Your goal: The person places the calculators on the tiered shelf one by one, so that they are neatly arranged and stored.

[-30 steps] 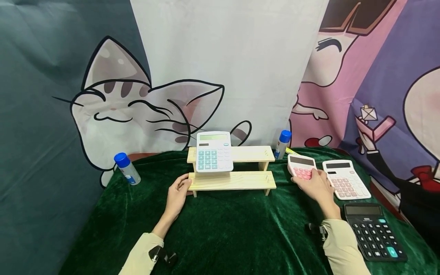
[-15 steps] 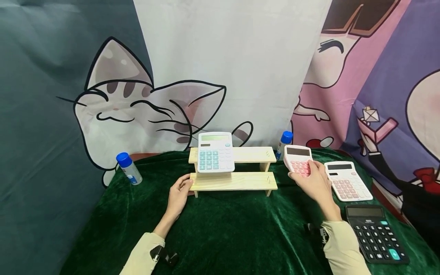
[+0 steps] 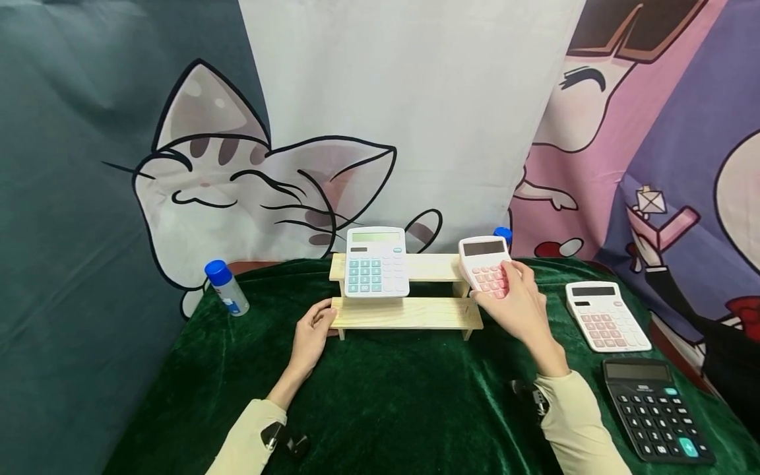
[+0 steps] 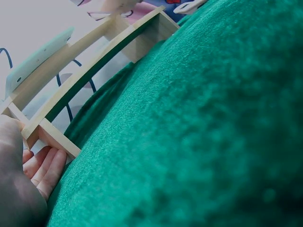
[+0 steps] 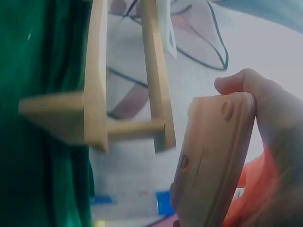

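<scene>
Near the middle of the head view, a two-tier wooden stand point(image 3: 410, 313) stood on a green cloth point(image 3: 410, 402). The left hand point(image 3: 311, 336), left of centre, held the stand's left end with bent fingers; in the dim left wrist view, the fingertips seemed to press against the end leg beneath the lower shelf. The right hand point(image 3: 516, 300), right of centre, gripped the pink calculator point(image 3: 487, 267) between thumb and fingers, its screen toward the top of the frame. That calculator overlapped the right end of the upper shelf in the head view, while the right wrist view showed a gap between the two. On the upper shelf's left half, a calculator with teal keys point(image 3: 377, 264) leaned back. Toward the right edge lay a white calculator with pink keys point(image 3: 607, 316), and below it, at lower right, a black calculator point(image 3: 656, 409). A blue-capped bottle point(image 3: 228, 288) stood left of the stand; another blue cap point(image 3: 503, 233) showed behind the pink calculator. A cartoon backdrop point(image 3: 463, 132) filled the upper frame.
</scene>
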